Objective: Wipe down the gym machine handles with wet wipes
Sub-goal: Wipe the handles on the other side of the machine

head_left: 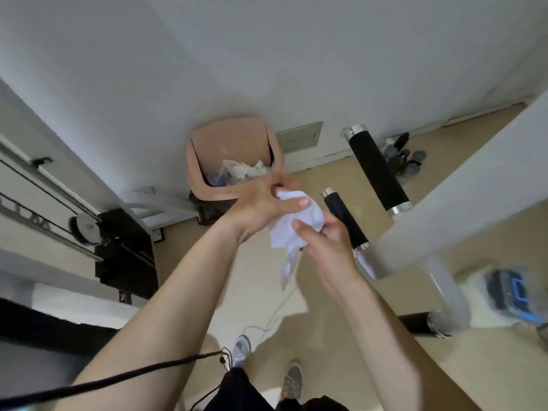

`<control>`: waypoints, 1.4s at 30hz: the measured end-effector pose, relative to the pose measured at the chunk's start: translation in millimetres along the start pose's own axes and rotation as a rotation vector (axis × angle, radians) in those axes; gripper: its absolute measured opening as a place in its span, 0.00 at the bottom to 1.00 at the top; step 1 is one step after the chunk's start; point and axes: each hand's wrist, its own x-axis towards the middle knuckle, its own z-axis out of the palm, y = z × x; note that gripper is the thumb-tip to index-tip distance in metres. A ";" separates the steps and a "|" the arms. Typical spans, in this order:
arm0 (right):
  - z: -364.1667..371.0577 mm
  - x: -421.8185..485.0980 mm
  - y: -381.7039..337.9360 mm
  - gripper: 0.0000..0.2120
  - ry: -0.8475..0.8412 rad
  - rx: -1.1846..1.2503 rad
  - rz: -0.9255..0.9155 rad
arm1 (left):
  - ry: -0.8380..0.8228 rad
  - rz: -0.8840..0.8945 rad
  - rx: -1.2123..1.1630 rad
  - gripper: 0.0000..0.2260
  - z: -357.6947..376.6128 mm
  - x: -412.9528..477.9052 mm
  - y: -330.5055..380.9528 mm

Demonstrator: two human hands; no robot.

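A crumpled white wet wipe [289,229] hangs between both hands at the middle of the view. My left hand [264,203] grips its upper part, thumb and fingers pinching it. My right hand [323,241] holds its right side from below. Just right of my right hand stands a black foam handle [345,221] with chrome end caps. A second, longer black handle [378,172] lies farther back right. Both belong to a white gym machine [462,200].
A tan waste bin [207,176] with used wipes inside stands against the white wall beyond my hands. A black weight stack with cables [124,250] is at the left. A blue-and-black packet [513,292] lies at the right. My shoes [241,351] show on the beige floor.
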 end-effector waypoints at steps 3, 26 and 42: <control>3.6 -4.0 -8.0 0.05 0.273 -0.021 -0.073 | -0.171 0.044 -0.070 0.15 6.3 38.2 3.6; 9.5 43.8 -7.6 0.19 0.613 -1.094 0.098 | -0.062 -0.490 -0.545 0.17 75.3 81.4 -40.6; 6.5 59.7 -16.0 0.04 0.846 -0.856 0.080 | -0.395 -0.518 -1.104 0.24 88.2 75.4 -38.3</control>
